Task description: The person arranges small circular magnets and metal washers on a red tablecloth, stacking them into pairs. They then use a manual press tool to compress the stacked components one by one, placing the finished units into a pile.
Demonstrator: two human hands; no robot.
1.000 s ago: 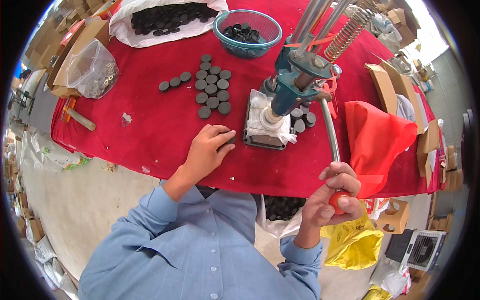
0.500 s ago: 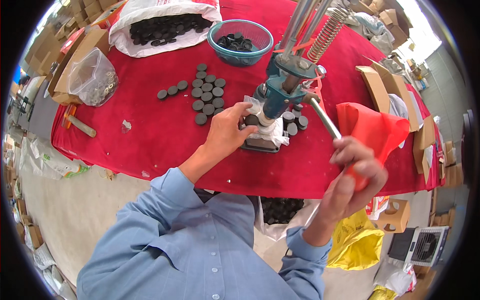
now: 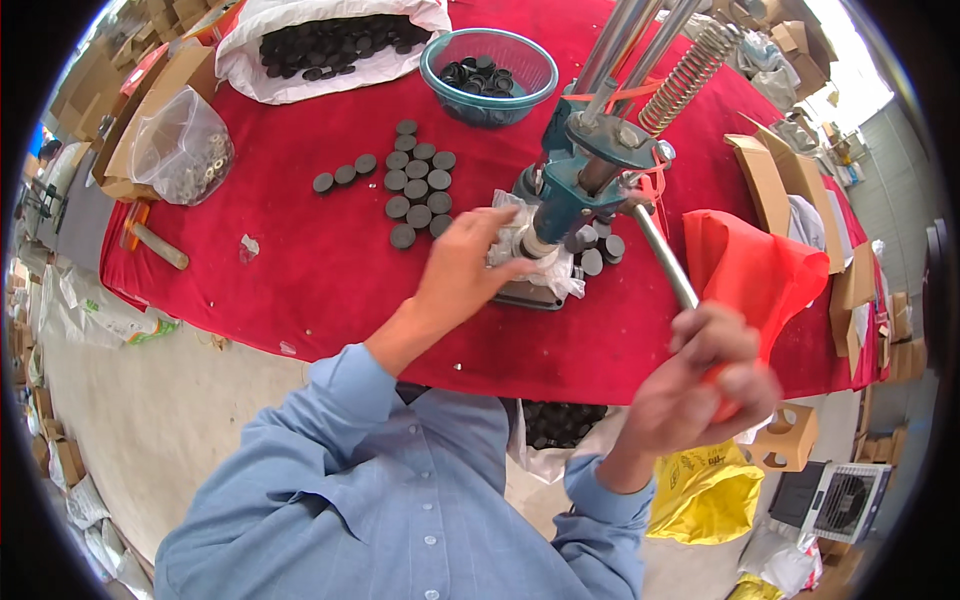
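My left hand (image 3: 462, 262) is at the base of a dark green hand press (image 3: 570, 205), fingers and thumb apart. No cap shows between them. The press's pale ram end (image 3: 535, 246) sits low, just past my fingertips, over a base wrapped in white plastic. My right hand (image 3: 705, 385), somewhat blurred, is wrapped round the red grip of the press's steel lever (image 3: 664, 255). Left of the press, several black round caps (image 3: 416, 190) stand in a cluster on the red cloth. More dark caps (image 3: 592, 262) lie right of its base.
Behind are a white sack (image 3: 240, 60) of black caps and a teal basket (image 3: 490, 110) of caps. A clear bag of small rings (image 3: 195, 150) and a wooden-handled tool (image 3: 160, 246) lie left. Red fabric (image 3: 750, 265) and open cartons (image 3: 765, 190) stand right.
The black cap that was between my left fingers no longer shows there, and the fingers have spread. My right hand and the lever grip are slightly lower; the view has shifted a little.
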